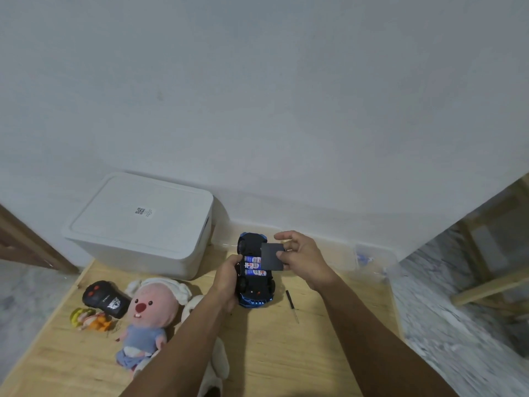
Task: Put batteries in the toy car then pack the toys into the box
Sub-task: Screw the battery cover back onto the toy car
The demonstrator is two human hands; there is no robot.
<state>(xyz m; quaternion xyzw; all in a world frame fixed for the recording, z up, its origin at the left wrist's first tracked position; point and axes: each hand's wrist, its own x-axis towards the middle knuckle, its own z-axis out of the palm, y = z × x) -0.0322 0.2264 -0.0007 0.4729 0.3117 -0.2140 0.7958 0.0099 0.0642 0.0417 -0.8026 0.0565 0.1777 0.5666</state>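
Head view: left hand [227,277] grips the upturned blue toy car [255,270], three batteries [254,266] seated in its compartment. Right hand [300,257] pinches the dark battery cover [271,256] at the car's 2 o'clock.

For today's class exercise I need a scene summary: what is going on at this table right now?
A person holds an upturned blue toy car in the left hand; three batteries sit in its open bay. The right hand pinches the dark battery cover over the bay, not yet fitted. A screwdriver lies beside the car. The white box is shut, and the plush toy and remote lie unpacked.
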